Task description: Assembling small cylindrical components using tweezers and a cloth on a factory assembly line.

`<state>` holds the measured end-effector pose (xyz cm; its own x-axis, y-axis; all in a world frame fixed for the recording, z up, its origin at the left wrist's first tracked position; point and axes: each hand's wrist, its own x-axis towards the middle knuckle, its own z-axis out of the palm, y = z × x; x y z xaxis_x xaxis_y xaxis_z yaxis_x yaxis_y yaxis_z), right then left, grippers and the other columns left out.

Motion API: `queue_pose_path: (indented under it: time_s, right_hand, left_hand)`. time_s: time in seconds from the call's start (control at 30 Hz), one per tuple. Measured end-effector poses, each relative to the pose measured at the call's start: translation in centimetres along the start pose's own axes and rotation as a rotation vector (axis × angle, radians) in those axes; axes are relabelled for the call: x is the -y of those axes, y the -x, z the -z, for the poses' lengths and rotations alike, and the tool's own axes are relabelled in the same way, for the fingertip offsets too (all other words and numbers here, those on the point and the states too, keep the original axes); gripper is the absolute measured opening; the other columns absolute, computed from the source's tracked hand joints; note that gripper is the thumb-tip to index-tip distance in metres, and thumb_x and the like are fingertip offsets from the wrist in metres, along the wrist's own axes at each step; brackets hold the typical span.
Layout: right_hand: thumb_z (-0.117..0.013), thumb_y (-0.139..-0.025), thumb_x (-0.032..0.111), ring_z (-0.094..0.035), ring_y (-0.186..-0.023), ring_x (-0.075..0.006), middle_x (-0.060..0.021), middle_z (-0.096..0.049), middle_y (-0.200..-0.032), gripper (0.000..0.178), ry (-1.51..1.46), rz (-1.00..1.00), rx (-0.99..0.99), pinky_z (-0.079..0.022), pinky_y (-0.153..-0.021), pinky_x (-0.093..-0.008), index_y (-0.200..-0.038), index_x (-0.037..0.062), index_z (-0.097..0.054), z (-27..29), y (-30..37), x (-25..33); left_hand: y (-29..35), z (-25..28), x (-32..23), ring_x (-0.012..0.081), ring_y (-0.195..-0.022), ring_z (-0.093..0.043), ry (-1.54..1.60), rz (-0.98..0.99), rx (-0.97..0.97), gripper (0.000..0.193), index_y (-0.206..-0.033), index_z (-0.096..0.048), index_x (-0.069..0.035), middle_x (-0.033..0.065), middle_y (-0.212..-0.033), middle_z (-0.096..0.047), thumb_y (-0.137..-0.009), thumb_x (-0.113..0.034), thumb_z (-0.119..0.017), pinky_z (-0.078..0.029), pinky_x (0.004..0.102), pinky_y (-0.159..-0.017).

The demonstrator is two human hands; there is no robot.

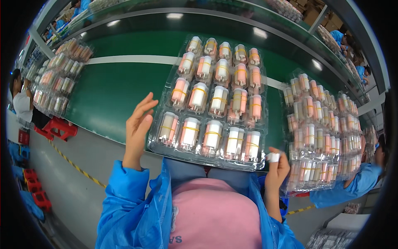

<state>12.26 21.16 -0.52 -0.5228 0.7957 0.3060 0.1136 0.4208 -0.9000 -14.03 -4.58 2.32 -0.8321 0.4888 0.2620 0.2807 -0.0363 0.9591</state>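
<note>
A clear plastic blister tray (207,162) lies before me on the green work surface. Its pockets hold rows of small capsule-shaped devices (198,96) in white, pink and grey, bound in bundles with yellow bands; metal prongs show at their near ends. Beside the tray's left edge my left hand (140,124) is raised, fingers extended, holding nothing. Close to the front right corner, my right hand (278,169) pinches a small white piece (273,157) between thumb and fingers. Most of that piece is hidden by the fingers, so its kind is unclear.
More loaded trays stand stacked to the right (309,137) and at the far left (58,83). A white line (132,59) crosses the green belt (107,91). A co-worker's blue sleeve (340,191) is at right; another person (23,101) sits left by a red stool (60,128).
</note>
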Motion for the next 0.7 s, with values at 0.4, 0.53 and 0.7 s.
queue_pose_path:
  time_s: [0.4, 0.53, 0.7]
  right_hand:
    - [-0.048, -0.094, 0.012, -0.054, -0.063, -0.0117, -0.0071, -0.052, -0.094, 0.017, 0.087, 0.004, -0.123, -0.044, -0.058, -0.0205, -0.096, -0.0027, -0.057, -0.2, -2.0, -0.2]
    - [-0.054, -0.088, -0.001, -0.058, -0.067, -0.0119, -0.0073, -0.052, -0.093, 0.009, 0.089, -0.005, -0.017, -0.05, -0.06, -0.0217, -0.096, -0.005, -0.056, -0.5, -1.8, -0.8]
    - [-0.057, -0.086, -0.001, -0.059, -0.071, -0.0117, -0.0082, -0.053, -0.093, 0.015, 0.133, 0.026, 0.018, -0.049, -0.06, -0.0214, -0.1, -0.0062, -0.059, 0.0, -1.3, -1.0]
  left_hand:
    - [3.0, -3.6, -3.8, 0.0329, -0.11, -0.051, -0.682, -0.303, 0.011, 0.036, -0.11, -0.054, -0.005, 0.0169, -0.122, -0.052, -0.076, -0.004, -0.065, -0.033, 0.0415, -0.098]
    - [3.4, -4.7, -4.2, 0.0257, -0.104, -0.056, -0.102, -0.209, -0.044, 0.037, -0.11, -0.055, -0.002, 0.0152, -0.123, -0.052, -0.075, 0.005, -0.066, -0.044, 0.0334, -0.088]
    - [3.8, -6.1, -6.0, 0.02, -0.108, -0.053, 0.367, 0.101, 0.197, 0.041, -0.114, -0.053, 0.0, 0.0131, -0.125, -0.049, -0.076, 0.003, -0.069, -0.043, 0.0326, -0.092]
